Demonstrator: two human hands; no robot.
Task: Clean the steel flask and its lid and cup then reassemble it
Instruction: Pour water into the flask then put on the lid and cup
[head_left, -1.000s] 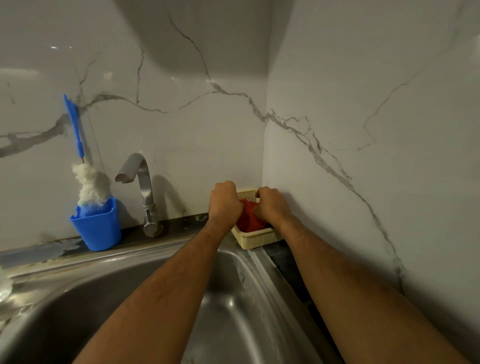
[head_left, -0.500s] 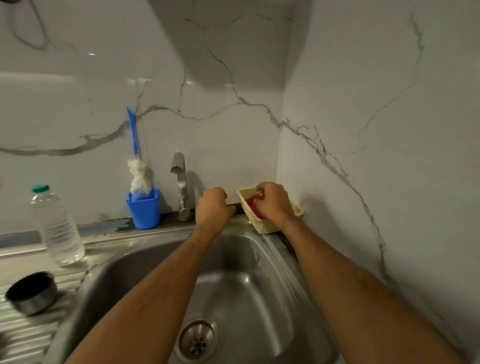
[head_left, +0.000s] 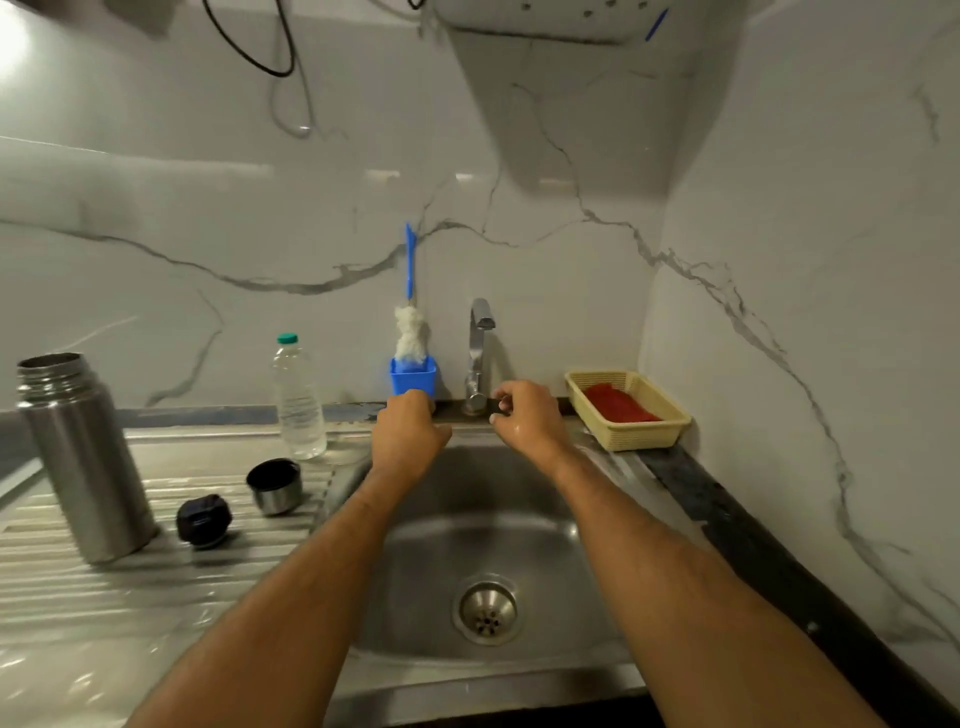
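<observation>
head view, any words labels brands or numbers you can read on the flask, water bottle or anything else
None can be read.
Steel flask: bare metal, no marking visible.
Plastic water bottle: no label visible.
Flask lid and cup: no text visible.

The lower front of the blue holder (head_left: 413, 378) is covered by the left hand (head_left: 408, 436), whose fingers are turned away and cannot be made out. The tap (head_left: 478, 353) base is partly masked by the right hand (head_left: 524, 421); whether anything is pinched there cannot be told. The brush (head_left: 410, 332) bottom is sunk inside the holder. The white unit (head_left: 545, 21) and the cable (head_left: 249, 47) are cut off by the top edge. The inside of the flask (head_left: 78, 452) is not seen.
</observation>
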